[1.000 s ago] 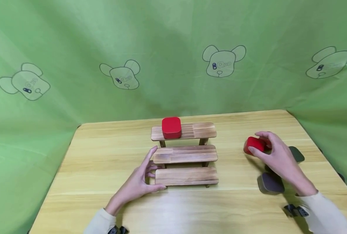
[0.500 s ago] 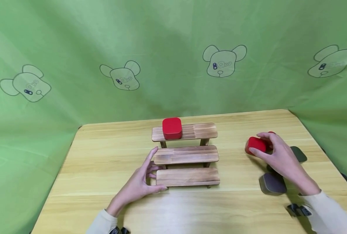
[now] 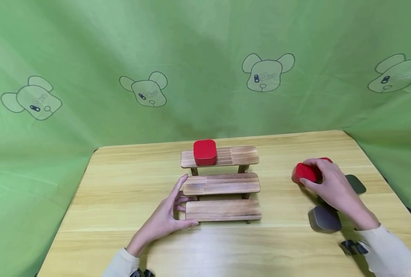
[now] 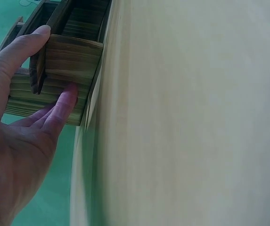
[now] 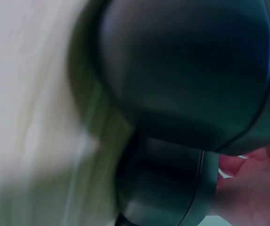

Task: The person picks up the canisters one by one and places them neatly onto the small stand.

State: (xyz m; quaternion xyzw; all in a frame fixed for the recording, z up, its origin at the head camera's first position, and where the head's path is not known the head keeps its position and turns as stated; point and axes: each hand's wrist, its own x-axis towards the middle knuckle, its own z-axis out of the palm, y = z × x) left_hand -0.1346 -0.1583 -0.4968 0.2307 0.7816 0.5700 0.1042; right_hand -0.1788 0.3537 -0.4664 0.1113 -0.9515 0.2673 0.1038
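Observation:
In the head view, my right hand (image 3: pixel 333 190) holds a red rounded-square tin (image 3: pixel 305 174) between thumb and fingers, at the table's right side. More red (image 3: pixel 326 159) shows just behind the knuckles; whether it is a second tin is unclear. My left hand (image 3: pixel 165 215) grips the left end of a three-step wooden display stand (image 3: pixel 222 209), thumb at the front edge of the lowest step and fingers behind it. Seen from the left wrist, the thumb and fingertips touch the stand's end (image 4: pixel 73 59). Another red tin (image 3: pixel 205 152) sits on the top step, left of its middle.
Near my right wrist stands a dark grey tin (image 3: pixel 324 219), and a dark green one (image 3: pixel 355 184) is partly hidden behind that hand. Two dark lidded tins (image 5: pixel 182 70) loom close in the right wrist view. A green curtain (image 3: pixel 205 77) hangs beyond the wooden table (image 3: pixel 132 169).
My right hand and its red tin have shifted very slightly right. More of the red behind the knuckles has come into sight. The left hand stays at the stand.

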